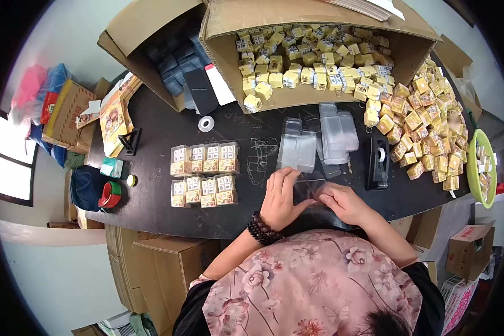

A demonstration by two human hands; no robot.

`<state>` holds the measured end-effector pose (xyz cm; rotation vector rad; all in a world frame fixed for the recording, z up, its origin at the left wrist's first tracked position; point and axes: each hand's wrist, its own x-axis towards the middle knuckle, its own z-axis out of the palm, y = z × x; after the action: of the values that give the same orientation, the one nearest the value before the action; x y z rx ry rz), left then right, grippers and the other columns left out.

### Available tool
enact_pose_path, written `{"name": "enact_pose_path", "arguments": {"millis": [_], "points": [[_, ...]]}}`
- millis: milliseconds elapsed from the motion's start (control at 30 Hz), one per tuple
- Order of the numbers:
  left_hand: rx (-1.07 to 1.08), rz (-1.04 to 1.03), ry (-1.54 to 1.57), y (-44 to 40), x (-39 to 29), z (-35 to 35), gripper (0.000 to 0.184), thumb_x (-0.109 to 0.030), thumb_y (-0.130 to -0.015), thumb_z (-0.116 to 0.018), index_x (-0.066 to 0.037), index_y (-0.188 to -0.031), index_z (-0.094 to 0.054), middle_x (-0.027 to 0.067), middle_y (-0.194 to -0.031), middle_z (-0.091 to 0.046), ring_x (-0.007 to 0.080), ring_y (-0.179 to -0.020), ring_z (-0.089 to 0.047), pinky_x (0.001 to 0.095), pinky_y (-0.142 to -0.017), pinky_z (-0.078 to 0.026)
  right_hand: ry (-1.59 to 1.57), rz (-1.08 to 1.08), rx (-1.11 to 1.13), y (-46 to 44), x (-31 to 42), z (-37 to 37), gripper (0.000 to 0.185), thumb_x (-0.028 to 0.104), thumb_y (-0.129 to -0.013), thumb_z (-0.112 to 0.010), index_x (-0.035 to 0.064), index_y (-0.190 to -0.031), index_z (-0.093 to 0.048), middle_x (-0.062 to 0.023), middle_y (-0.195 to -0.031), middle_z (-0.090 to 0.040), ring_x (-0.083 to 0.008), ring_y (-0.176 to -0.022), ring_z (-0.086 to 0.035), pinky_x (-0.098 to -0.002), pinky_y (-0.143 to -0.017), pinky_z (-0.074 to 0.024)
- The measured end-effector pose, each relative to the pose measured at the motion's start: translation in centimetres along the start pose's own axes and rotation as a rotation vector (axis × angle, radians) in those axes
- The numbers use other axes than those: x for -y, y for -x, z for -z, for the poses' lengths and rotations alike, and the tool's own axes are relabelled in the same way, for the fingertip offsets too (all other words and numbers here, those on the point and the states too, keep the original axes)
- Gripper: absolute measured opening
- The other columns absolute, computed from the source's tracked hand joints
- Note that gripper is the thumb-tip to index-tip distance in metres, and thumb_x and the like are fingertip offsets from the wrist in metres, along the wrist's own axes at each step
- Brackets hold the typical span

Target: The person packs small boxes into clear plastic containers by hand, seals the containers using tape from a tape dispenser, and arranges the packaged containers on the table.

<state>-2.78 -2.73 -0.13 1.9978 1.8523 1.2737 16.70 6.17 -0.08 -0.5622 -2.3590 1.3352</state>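
Between my hands, close to the table's front edge, is a clear plastic box. My left hand has its fingers curled over the box's left side, with a dark bead bracelet on the wrist. My right hand grips the right side with bent fingers; its fingertips are partly hidden. Just beyond lie more flat clear plastic boxes and another stack of clear boxes. To the left, two rows of packed clear boxes hold small yellow printed blocks.
A tipped cardboard box spills small yellow boxes at the back. More yellow boxes are heaped at right, near a black tape dispenser and a green basket. A tape roll and a phone lie back left.
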Motion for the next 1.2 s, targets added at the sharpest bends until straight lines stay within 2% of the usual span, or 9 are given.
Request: {"name": "enact_pose_path", "arguments": {"millis": [200, 433, 533, 633, 767, 900, 967, 1000, 1200], "points": [[0.276, -0.016, 0.095, 1.2, 0.1, 0.5, 0.030, -0.011, -0.076, -0.078, -0.005, -0.101, -0.064, 0.0081, -0.089, -0.057, 0.0256, -0.086, -0.056, 0.0363, -0.080, -0.044, -0.016, -0.071, 0.082, 1.0, -0.6, 0.6, 0.022, 0.017, -0.100, -0.048, -0.0014, -0.104, -0.059, -0.0168, -0.096, -0.061, -0.0326, -0.093, -0.062, -0.0359, -0.081, -0.0481], [0.362, -0.004, 0.532, 1.0, -1.4, 0.2, 0.015, -0.011, -0.081, -0.075, -0.007, -0.092, -0.066, 0.0062, -0.094, -0.063, 0.0246, -0.094, -0.061, 0.0349, -0.082, -0.047, -1.172, -0.414, 0.644, 1.5, -1.6, 2.4, 0.075, 0.030, -0.090, -0.068, 0.0021, -0.148, -0.029, -0.0101, -0.150, -0.034, -0.0203, -0.132, -0.039, -0.0355, -0.108, -0.0345], [0.477, -0.094, 0.504, 0.8, -1.2, 0.7, 0.016, -0.013, -0.079, -0.076, -0.006, -0.090, -0.066, 0.0064, -0.098, -0.066, 0.0247, -0.094, -0.062, 0.0354, -0.084, -0.047, -0.975, -0.426, 0.647, 1.2, -1.9, 2.6, 0.082, 0.022, -0.083, -0.077, 0.0017, -0.147, -0.030, -0.0097, -0.145, -0.040, -0.0172, -0.128, -0.043, -0.0343, -0.107, -0.0353], [0.502, -0.141, 0.449, 0.2, -1.8, 1.0, 0.014, -0.014, -0.078, -0.078, -0.006, -0.086, -0.069, 0.0061, -0.097, -0.069, 0.0237, -0.092, -0.064, 0.0362, -0.083, -0.047, -0.438, -0.440, 0.410, 1.1, -2.1, 2.0, 0.058, 0.012, -0.077, -0.081, 0.0015, -0.126, -0.051, -0.0060, -0.085, -0.068, -0.0110, -0.080, -0.064, -0.0269, -0.070, -0.0510], [0.522, -0.161, 0.386, 0.3, -1.8, 0.5, 0.010, -0.013, -0.079, -0.075, -0.005, -0.083, -0.071, 0.0064, -0.091, -0.070, 0.0248, -0.086, -0.067, 0.0363, -0.084, -0.049, -0.188, -0.410, 0.346, 2.0, 1.8, 3.6, 0.056, 0.014, -0.081, -0.078, 0.0036, -0.130, -0.052, -0.0103, -0.097, -0.068, -0.0172, -0.088, -0.065, -0.0322, -0.077, -0.0523], [0.782, 0.241, 0.749, 3.2, 0.1, -0.3, 0.015, -0.004, -0.086, -0.071, -0.001, -0.101, -0.072, 0.0140, -0.107, -0.069, 0.0194, -0.098, -0.066, 0.0303, -0.093, -0.047, -0.065, -0.093, -0.498, 5.7, 0.4, 7.2, 0.039, 0.012, -0.086, -0.072, 0.0042, -0.121, -0.059, -0.0097, -0.118, -0.059, -0.0198, -0.102, -0.060, -0.0310, -0.082, -0.0514], [0.866, 0.409, 1.111, 4.6, -0.4, -2.1, 0.022, -0.002, -0.089, -0.067, 0.000, -0.111, -0.066, 0.0141, -0.116, -0.065, 0.0185, -0.105, -0.063, 0.0301, -0.096, -0.046, 0.119, -0.412, -0.960, 8.4, -2.8, 10.9, 0.030, 0.010, -0.084, -0.071, 0.0024, -0.111, -0.061, -0.0124, -0.111, -0.059, -0.0228, -0.100, -0.059, -0.0328, -0.079, -0.0503], [0.922, 0.601, 1.456, 5.3, -0.4, -2.8, 0.030, -0.001, -0.092, -0.063, 0.001, -0.122, -0.061, 0.0141, -0.125, -0.061, 0.0175, -0.112, -0.060, 0.0299, -0.098, -0.045, 0.689, -0.461, -1.043, 10.8, -6.2, 12.7, 0.035, 0.011, -0.080, -0.073, 0.0028, -0.112, -0.060, -0.0150, -0.111, -0.058, -0.0305, -0.105, -0.056, -0.0375, -0.087, -0.0474], [1.023, 0.606, 1.241, 2.9, -0.5, -2.6, 0.053, 0.000, -0.096, -0.055, -0.001, -0.145, -0.036, 0.0141, -0.136, -0.054, 0.0184, -0.121, -0.054, 0.0321, -0.101, -0.044, 0.745, -0.569, -0.834, 16.6, -11.2, 14.7, 0.055, 0.016, -0.076, -0.077, 0.0030, -0.123, -0.053, -0.0168, -0.116, -0.056, -0.0370, -0.113, -0.048, -0.0424, -0.097, -0.0420]]}}
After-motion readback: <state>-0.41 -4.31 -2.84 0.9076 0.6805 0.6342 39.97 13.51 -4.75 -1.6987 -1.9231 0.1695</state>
